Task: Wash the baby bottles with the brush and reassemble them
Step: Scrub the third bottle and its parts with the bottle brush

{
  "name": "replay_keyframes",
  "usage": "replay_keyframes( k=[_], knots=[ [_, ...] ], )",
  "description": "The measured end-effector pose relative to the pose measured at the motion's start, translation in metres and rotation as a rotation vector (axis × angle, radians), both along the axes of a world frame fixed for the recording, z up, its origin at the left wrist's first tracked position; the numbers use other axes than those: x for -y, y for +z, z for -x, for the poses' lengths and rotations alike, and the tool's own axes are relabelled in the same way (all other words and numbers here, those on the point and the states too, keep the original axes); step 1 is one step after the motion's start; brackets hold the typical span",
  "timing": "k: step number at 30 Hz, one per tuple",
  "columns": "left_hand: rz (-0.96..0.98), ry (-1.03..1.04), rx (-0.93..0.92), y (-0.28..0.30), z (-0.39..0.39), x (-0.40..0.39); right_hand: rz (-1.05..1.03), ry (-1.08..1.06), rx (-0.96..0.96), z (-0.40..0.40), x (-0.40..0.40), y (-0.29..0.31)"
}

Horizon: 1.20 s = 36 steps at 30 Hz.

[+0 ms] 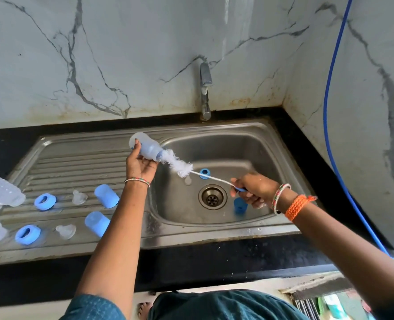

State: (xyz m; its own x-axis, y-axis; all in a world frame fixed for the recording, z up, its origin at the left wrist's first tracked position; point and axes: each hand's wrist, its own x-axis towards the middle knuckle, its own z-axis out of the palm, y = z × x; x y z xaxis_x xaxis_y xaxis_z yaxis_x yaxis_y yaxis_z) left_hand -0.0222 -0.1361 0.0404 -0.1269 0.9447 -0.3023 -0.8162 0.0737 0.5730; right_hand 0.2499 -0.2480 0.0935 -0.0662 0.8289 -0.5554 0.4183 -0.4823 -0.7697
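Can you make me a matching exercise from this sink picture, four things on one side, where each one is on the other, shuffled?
Things:
1. bottle brush
2. tap
3. blue hose
4. two clear teats

Places:
A. on the ribbed drainboard
B. along the right wall
C. bristles at the mouth of the held bottle
D. behind the basin, at the wall

Pairs: 1-C, 2-D, 3-B, 4-A

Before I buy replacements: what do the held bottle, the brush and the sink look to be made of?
Bottle: translucent, frosted plastic, apparently; light passes through.
Brush: white fluffy bristles on thin twisted wire, blue handle probably plastic.
Sink: brushed stainless steel, by its dull grey sheen.
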Motion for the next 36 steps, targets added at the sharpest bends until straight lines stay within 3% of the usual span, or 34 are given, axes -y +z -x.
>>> replay_keyframes(
  k=[3, 4, 6, 10, 12, 13, 15, 16, 17, 18, 19, 21, 23, 25, 26, 28, 31, 32, 34, 36],
  knots=[
    [0.067, -0.054, -0.079, 0.000, 0.001, -0.003, -0.722, 0.224, 0.826, 0.003, 0.006, -0.004],
    [0.109, -0.068, -0.103, -0.001, 0.001, -0.004, -0.892, 0.278, 0.967, 0.003, 0.007, -0.006],
    [0.176, -0.032, -0.116, -0.003, 0.000, -0.005, -1.037, 0.309, 0.988, 0.002, 0.006, -0.012],
    [0.183, -0.005, -0.062, -0.006, -0.001, -0.003, -1.235, 0.097, 1.070, -0.008, 0.006, -0.016],
    [0.143, -0.008, -0.050, -0.009, -0.003, -0.001, -1.009, -0.001, 0.925, -0.009, 0.002, -0.013],
    [0.129, -0.004, -0.057, -0.009, -0.003, 0.001, -0.773, -0.014, 0.740, -0.010, -0.001, -0.010],
    [0.104, -0.002, -0.076, -0.006, -0.006, 0.003, -0.150, 0.056, 0.186, -0.011, -0.004, -0.007],
    [0.092, -0.010, -0.082, -0.002, -0.006, 0.003, 0.040, 0.069, -0.037, -0.011, -0.003, -0.007],
    [0.088, -0.013, -0.090, -0.001, -0.005, 0.003, 0.074, 0.083, -0.117, -0.012, -0.003, -0.009],
    [0.094, -0.012, -0.091, 0.000, -0.003, 0.003, 0.005, 0.090, -0.066, -0.012, -0.003, -0.009],
    [0.099, -0.004, -0.083, 0.000, -0.001, 0.002, -0.160, 0.111, 0.127, -0.013, -0.002, -0.011],
    [0.119, 0.008, -0.086, -0.002, 0.002, -0.002, -0.631, 0.106, 0.654, -0.012, -0.001, -0.013],
    [0.144, -0.004, -0.108, -0.001, -0.001, -0.003, -1.058, 0.097, 0.983, -0.012, -0.003, -0.018],
    [0.200, -0.028, -0.131, 0.000, -0.008, -0.001, -1.298, 0.096, 1.027, -0.010, -0.002, -0.021],
    [0.228, -0.042, -0.146, -0.001, -0.009, -0.001, -1.300, 0.089, 1.022, -0.008, -0.002, -0.020],
    [0.253, -0.084, -0.173, -0.007, -0.010, 0.003, -0.962, 0.080, 0.859, -0.007, -0.003, -0.011],
    [0.207, -0.119, -0.170, -0.008, -0.010, 0.005, -0.003, 0.150, 0.088, -0.019, -0.009, -0.006],
    [0.191, -0.107, -0.148, -0.004, -0.010, 0.003, 0.172, 0.159, -0.111, -0.024, -0.010, -0.008],
    [0.176, -0.043, -0.100, 0.003, -0.009, -0.002, 0.224, 0.184, -0.230, -0.032, -0.006, -0.013],
    [0.177, 0.003, -0.083, 0.009, -0.009, -0.007, 0.101, 0.199, -0.149, -0.040, 0.001, -0.014]
  ],
)
